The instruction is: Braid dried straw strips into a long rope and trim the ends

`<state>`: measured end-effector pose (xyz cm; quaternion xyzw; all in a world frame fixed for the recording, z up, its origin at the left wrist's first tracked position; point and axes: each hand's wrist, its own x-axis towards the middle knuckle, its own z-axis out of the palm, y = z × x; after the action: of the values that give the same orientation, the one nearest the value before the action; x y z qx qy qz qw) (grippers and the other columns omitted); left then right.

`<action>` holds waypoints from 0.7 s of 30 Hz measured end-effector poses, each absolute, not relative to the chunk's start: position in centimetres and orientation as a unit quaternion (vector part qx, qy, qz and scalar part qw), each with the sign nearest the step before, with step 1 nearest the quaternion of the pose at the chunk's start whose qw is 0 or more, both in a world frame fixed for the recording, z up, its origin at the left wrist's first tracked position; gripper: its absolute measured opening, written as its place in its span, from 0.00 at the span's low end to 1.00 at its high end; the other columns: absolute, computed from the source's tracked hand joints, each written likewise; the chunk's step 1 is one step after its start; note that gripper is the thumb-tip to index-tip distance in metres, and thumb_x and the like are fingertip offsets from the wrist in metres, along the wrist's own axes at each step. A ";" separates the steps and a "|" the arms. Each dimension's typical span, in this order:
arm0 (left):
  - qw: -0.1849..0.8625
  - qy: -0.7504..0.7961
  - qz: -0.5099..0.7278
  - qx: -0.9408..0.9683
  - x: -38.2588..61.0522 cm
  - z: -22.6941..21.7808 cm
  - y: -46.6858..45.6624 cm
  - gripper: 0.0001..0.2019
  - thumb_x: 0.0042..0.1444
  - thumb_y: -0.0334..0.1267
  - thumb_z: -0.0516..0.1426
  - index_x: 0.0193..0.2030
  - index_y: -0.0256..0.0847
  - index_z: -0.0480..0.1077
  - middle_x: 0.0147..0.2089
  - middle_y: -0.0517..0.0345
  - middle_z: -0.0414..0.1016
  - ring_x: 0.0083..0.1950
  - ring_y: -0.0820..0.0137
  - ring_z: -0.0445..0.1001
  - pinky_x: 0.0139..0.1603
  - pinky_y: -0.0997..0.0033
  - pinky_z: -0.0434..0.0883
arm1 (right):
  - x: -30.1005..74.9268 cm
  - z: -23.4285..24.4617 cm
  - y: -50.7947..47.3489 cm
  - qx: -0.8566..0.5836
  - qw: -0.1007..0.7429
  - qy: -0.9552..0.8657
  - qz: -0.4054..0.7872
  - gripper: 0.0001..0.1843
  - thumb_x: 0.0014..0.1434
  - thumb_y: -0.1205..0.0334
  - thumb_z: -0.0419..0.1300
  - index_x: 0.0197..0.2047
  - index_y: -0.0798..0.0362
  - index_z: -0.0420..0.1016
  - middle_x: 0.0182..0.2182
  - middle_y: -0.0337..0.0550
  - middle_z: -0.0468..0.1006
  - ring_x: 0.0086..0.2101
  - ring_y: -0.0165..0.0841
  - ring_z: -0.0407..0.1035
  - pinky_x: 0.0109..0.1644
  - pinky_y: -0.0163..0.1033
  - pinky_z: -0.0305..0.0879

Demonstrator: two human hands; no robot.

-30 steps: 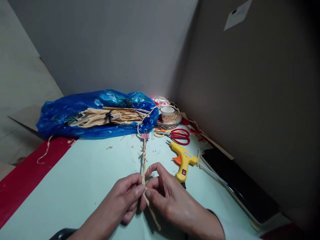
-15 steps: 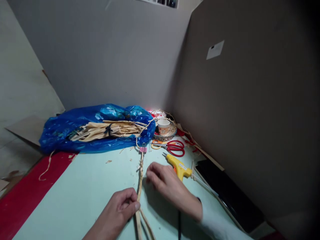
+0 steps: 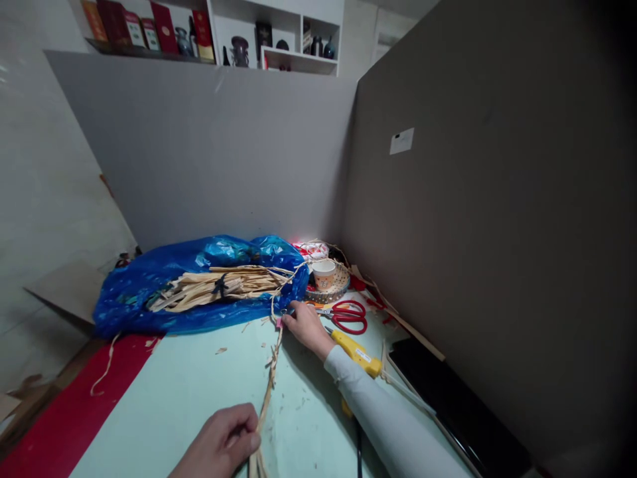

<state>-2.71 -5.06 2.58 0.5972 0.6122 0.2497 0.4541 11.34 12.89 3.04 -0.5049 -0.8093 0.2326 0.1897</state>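
A thin braid of pale straw [image 3: 271,375] runs across the light green table [image 3: 174,392] toward a pink binder clip at its far end. My left hand [image 3: 223,443] is closed near the bottom edge, pinching the braid's near end. My right hand [image 3: 304,325] is stretched out to the far end, fingers curled at the clip beside the blue plastic bag [image 3: 199,282]. On the bag lies a tied bundle of straw strips [image 3: 219,285].
Red-handled scissors [image 3: 348,317] and a yellow glue gun [image 3: 355,352] lie right of my right arm. A paper cup [image 3: 323,273] stands on a woven coaster in the corner. A black tablet [image 3: 448,392] lies along the right partition. Grey partitions enclose the table.
My right hand let go of the braid near my left hand and reached forward to the clip. My view tilted up, showing shelves above the partition.
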 end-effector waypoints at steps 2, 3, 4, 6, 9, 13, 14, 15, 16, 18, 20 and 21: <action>0.403 0.647 0.218 0.610 -3.2 3.5 -5.1 0.13 0.52 0.46 0.52 0.23 0.43 0.54 0.25 0.65 0.54 0.31 0.69 0.57 0.33 0.71 0.55 | 11.4 3.2 13.3 -0.493 0.186 -0.811 0.255 0.16 0.64 0.58 0.57 0.52 0.56 0.69 0.49 0.48 0.72 0.45 0.38 0.70 0.48 0.49 0.69; 0.383 0.661 0.203 0.612 -3.4 3.9 -5.1 0.12 0.52 0.45 0.51 0.24 0.44 0.54 0.25 0.64 0.55 0.33 0.67 0.59 0.35 0.71 0.56 | 11.3 3.3 13.5 -0.486 0.184 -0.812 0.267 0.16 0.64 0.58 0.57 0.53 0.55 0.69 0.49 0.48 0.72 0.45 0.38 0.70 0.48 0.48 0.69; 0.370 0.672 0.188 0.614 -3.5 4.4 -5.2 0.12 0.52 0.44 0.51 0.24 0.44 0.54 0.26 0.64 0.56 0.33 0.67 0.60 0.35 0.71 0.57 | 11.2 3.4 13.7 -0.481 0.183 -0.811 0.278 0.16 0.64 0.58 0.57 0.53 0.56 0.69 0.49 0.48 0.72 0.45 0.38 0.70 0.47 0.48 0.70; 0.358 0.681 0.166 0.617 -3.7 5.0 -5.1 0.12 0.52 0.45 0.51 0.23 0.44 0.53 0.26 0.63 0.57 0.34 0.66 0.61 0.36 0.71 0.58 | 11.0 3.4 14.0 -0.478 0.185 -0.806 0.295 0.17 0.64 0.57 0.57 0.53 0.56 0.69 0.49 0.48 0.72 0.44 0.38 0.70 0.47 0.48 0.70; 0.362 0.680 0.146 0.621 -4.0 5.5 -5.0 0.13 0.52 0.46 0.51 0.23 0.44 0.53 0.26 0.63 0.58 0.34 0.65 0.62 0.36 0.72 0.59 | 10.8 3.3 14.3 -0.491 0.201 -0.789 0.309 0.17 0.64 0.57 0.57 0.54 0.56 0.68 0.50 0.48 0.72 0.45 0.38 0.70 0.47 0.49 0.70; 0.353 0.679 0.138 0.629 -4.6 5.9 -5.0 0.11 0.51 0.44 0.51 0.23 0.44 0.55 0.27 0.63 0.62 0.34 0.65 0.63 0.36 0.72 0.60 | 10.8 3.3 14.4 -0.502 0.209 -0.768 0.338 0.17 0.64 0.57 0.57 0.54 0.55 0.68 0.50 0.48 0.71 0.46 0.38 0.70 0.48 0.49 0.69; 0.340 0.681 0.137 0.634 -4.8 6.0 -5.0 0.10 0.51 0.42 0.51 0.23 0.44 0.55 0.27 0.63 0.63 0.34 0.65 0.63 0.36 0.72 0.60 | 10.9 3.3 14.5 -0.501 0.206 -0.764 0.350 0.17 0.64 0.57 0.57 0.54 0.55 0.68 0.50 0.48 0.71 0.45 0.38 0.70 0.47 0.49 0.70; 0.322 0.684 0.130 0.641 -5.1 6.2 -5.0 0.09 0.51 0.40 0.50 0.23 0.44 0.55 0.27 0.63 0.63 0.34 0.66 0.63 0.35 0.72 0.59 | 11.0 3.4 14.6 -0.498 0.203 -0.761 0.362 0.17 0.64 0.57 0.57 0.54 0.55 0.68 0.50 0.48 0.71 0.45 0.38 0.70 0.47 0.48 0.70; 0.299 0.689 0.118 0.650 -5.4 6.4 -5.0 0.08 0.51 0.38 0.50 0.23 0.44 0.54 0.27 0.64 0.62 0.34 0.66 0.63 0.35 0.73 0.59 | 11.1 3.5 14.8 -0.493 0.200 -0.759 0.376 0.17 0.64 0.57 0.57 0.53 0.55 0.69 0.50 0.48 0.71 0.45 0.38 0.70 0.47 0.48 0.70; 0.252 0.696 0.085 0.667 -6.2 6.6 -4.8 0.07 0.50 0.35 0.48 0.23 0.44 0.52 0.25 0.65 0.60 0.32 0.68 0.62 0.33 0.73 0.57 | 11.3 3.5 15.1 -0.479 0.197 -0.755 0.401 0.17 0.64 0.57 0.57 0.53 0.56 0.69 0.50 0.48 0.72 0.45 0.38 0.70 0.47 0.48 0.70; 0.216 0.709 0.067 0.668 -7.2 6.7 -4.3 0.07 0.49 0.33 0.48 0.22 0.44 0.52 0.24 0.65 0.58 0.30 0.69 0.61 0.32 0.72 0.54 | 11.4 3.4 15.5 -0.463 0.202 -0.751 0.425 0.17 0.64 0.57 0.57 0.53 0.56 0.69 0.50 0.48 0.72 0.45 0.38 0.70 0.47 0.48 0.70; 0.201 0.715 0.062 0.667 -7.7 6.7 -4.1 0.08 0.48 0.32 0.48 0.22 0.44 0.51 0.24 0.65 0.58 0.30 0.69 0.60 0.31 0.72 0.53 | 11.4 3.2 15.6 -0.455 0.211 -0.747 0.436 0.17 0.64 0.57 0.57 0.53 0.56 0.69 0.50 0.47 0.72 0.45 0.39 0.70 0.47 0.48 0.70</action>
<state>-7.66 -4.05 6.69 0.6667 0.7150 0.0617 0.2012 11.40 15.63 3.21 -0.4551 -0.7472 0.4362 0.2106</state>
